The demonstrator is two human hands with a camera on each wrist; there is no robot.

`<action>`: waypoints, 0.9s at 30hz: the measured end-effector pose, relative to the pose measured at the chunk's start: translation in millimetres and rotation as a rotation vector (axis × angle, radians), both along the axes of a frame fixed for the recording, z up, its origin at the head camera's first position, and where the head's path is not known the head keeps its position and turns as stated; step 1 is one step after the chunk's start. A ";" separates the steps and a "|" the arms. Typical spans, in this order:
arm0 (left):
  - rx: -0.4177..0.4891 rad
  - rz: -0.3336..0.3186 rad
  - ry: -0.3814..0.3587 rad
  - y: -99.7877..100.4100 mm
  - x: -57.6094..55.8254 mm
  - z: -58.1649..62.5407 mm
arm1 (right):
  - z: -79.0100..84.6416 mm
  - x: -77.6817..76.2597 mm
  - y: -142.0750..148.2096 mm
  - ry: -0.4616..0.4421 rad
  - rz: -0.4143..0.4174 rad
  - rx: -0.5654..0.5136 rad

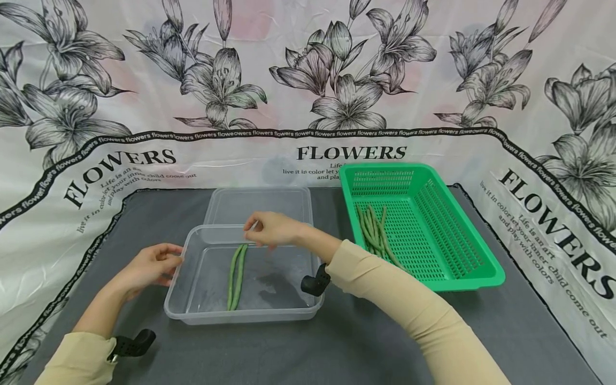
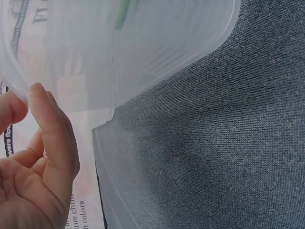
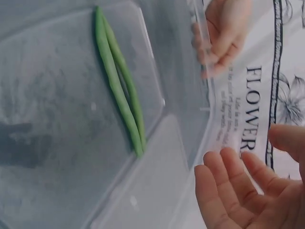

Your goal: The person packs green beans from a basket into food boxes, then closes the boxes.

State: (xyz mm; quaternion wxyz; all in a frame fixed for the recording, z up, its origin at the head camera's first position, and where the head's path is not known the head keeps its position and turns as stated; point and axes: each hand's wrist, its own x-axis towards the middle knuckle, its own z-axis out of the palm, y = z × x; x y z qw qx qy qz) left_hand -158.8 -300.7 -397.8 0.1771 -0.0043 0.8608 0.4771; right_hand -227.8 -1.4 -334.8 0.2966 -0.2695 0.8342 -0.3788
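Observation:
Two green beans (image 1: 237,278) lie side by side, lengthwise, inside a clear plastic container (image 1: 202,316). My right hand (image 1: 274,229) is raised over the container's far side, just beyond the beans. Its fingers are loosely bent with nothing between them, and the right wrist view shows the bare palm (image 3: 248,191). At the container's left side, my left hand (image 1: 153,267) touches the rim with its fingertips, thumb and fingers apart. In the left wrist view those fingers (image 2: 50,114) meet the container's corner, and a bean (image 2: 122,14) shows blurred through the plastic.
A green slotted basket (image 1: 433,224) stands to the right, with several green beans (image 1: 372,230) along its left side. Behind the container lies a clear flat lid (image 1: 260,203). A flower-printed cloth (image 1: 346,69) hangs behind the grey tabletop (image 1: 337,342).

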 end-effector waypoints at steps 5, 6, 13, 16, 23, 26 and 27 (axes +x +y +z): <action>-0.001 -0.003 0.005 -0.5 0.5 0.3 | 10.6 -7.3 12.3 0.078 0.032 0.017; -0.002 -0.004 0.007 -0.6 0.5 0.2 | 12.1 -9.0 15.0 0.088 0.031 0.017; -0.009 -0.005 0.012 -0.7 0.4 -0.3 | 21.5 -22.2 39.9 0.155 -0.006 0.011; -0.010 -0.004 0.013 -0.4 0.2 -0.3 | 24.1 -29.4 51.5 0.184 -0.044 0.008; -0.008 -0.003 0.005 0.9 0.7 0.1 | 34.0 -41.4 81.3 0.216 -0.131 0.031; -0.009 0.001 0.001 1.3 1.4 0.2 | 35.2 -47.3 95.1 0.227 -0.170 0.029; -0.009 0.002 0.000 1.4 1.7 0.2 | 35.5 -48.9 99.8 0.232 -0.184 0.031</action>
